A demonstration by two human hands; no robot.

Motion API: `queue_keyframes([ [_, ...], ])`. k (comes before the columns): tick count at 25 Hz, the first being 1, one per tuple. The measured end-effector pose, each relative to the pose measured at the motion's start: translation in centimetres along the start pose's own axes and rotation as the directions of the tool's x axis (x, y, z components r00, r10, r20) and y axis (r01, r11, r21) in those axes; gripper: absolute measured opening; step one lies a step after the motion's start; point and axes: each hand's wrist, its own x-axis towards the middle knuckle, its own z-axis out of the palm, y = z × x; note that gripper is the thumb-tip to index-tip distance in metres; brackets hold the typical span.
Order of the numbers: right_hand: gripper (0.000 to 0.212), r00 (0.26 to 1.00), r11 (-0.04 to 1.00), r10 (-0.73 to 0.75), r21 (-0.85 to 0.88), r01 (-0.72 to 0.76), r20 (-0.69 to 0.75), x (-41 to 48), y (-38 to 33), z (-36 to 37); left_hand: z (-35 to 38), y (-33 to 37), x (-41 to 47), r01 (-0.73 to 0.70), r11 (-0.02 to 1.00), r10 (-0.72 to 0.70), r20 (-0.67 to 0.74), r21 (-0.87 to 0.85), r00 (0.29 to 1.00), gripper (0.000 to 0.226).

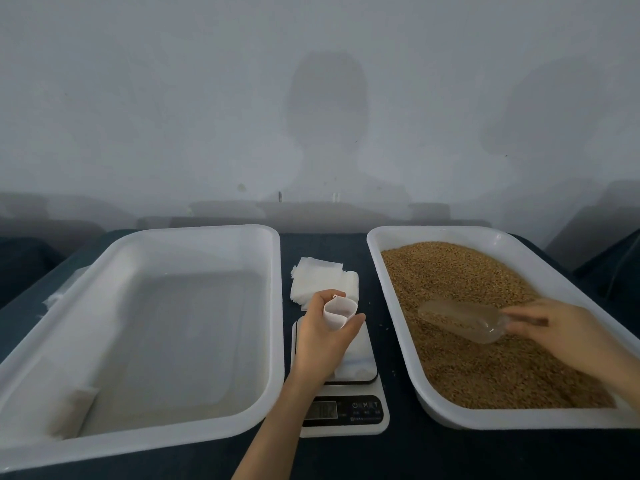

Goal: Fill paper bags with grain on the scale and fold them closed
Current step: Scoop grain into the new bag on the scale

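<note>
left hand (320,336) holds small white paper bag (339,312), mouth open.

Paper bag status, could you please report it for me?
Left hand holds open paper bag above scale. Right hand grips clear scoop in grain. Nothing between them.

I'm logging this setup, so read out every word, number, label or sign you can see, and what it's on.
"M", "T": faint button letters beside a power symbol, on the black control panel of the white digital kitchen scale.
Grey display: digits too blurred to read.
Small print under the buttons: too small to read.
No other text shows.
</note>
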Motion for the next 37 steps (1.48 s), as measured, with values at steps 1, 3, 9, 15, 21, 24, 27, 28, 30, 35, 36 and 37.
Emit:
queue_keyframes([
  [1, 0.038, 1.000, 1.000, 0.003, 0.016, -0.003, -0.007, -0.1, -0.2, -0.1, 0.0, 0.0, 0.0, 0.003, 1.000, -0.003, -0.001, 0.000, 1.000, 0.037],
  [3, 0.038, 0.999, 0.999, 0.001, 0.053, 0.001, -0.033, -0.4, -0.8, -0.5, -0.2, 0.0, 0.0, 0.010, 1.000, -0.010, -0.001, 0.004, 1.000, 0.039],
  [9, 0.031, 0.985, 0.992, -0.102, 0.061, 0.111, -0.136, -0.1, -5.0, -2.5, -0.4, -0.2, 0.0, 0.063, 0.997, -0.064, 0.040, 0.035, 0.997, 0.048],
  [15, 0.034, 0.925, 0.931, -0.363, -0.003, 0.365, -0.113, 1.7, -11.1, -2.9, -0.4, 0.2, -0.1, 0.070, 0.997, -0.068, 0.074, -0.017, 0.995, 0.041],
  [21, 0.034, 0.884, 0.874, -0.463, -0.196, 0.444, -0.061, 3.9, -12.2, -2.0, -0.4, 0.3, 0.1, 0.061, 0.998, -0.058, 0.105, -0.024, 0.993, 0.039],
  [24, 0.032, 0.868, 0.852, -0.491, -0.251, 0.459, -0.079, 3.8, -12.5, -2.1, -0.4, 0.5, 0.2, 0.087, 0.996, -0.083, 0.100, -0.031, 0.991, 0.037],
  [27, 0.031, 0.842, 0.812, -0.533, -0.331, 0.480, -0.087, 3.8, -13.2, -2.4, -0.1, 0.7, 0.3, 0.096, 0.995, -0.093, 0.107, -0.026, 0.990, 0.036],
  [28, 0.031, 0.840, 0.801, -0.538, -0.357, 0.480, -0.078, 3.8, -13.5, -2.5, 0.0, 0.7, 0.3, 0.091, 0.996, -0.088, 0.114, -0.015, 0.990, 0.037],
  [30, 0.031, 0.839, 0.784, -0.542, -0.390, 0.483, -0.049, 3.9, -14.0, -2.9, 0.2, 0.7, 0.3, 0.071, 0.997, -0.072, 0.124, 0.011, 0.990, 0.037],
  [35, 0.033, 0.838, 0.722, -0.541, -0.476, 0.502, 0.064, 4.1, -15.8, -4.0, 0.3, 0.7, 0.4, 0.043, 0.999, -0.045, 0.118, 0.016, 0.992, 0.037],
  [36, 0.033, 0.835, 0.700, -0.543, -0.505, 0.505, 0.083, 4.1, -16.3, -4.2, 0.3, 0.8, 0.5, 0.038, 0.999, -0.039, 0.115, 0.011, 0.993, 0.036],
  [37, 0.033, 0.832, 0.679, -0.547, -0.530, 0.508, 0.096, 4.1, -16.7, -4.3, 0.3, 0.8, 0.4, 0.032, 0.999, -0.033, 0.110, 0.007, 0.993, 0.036],
])
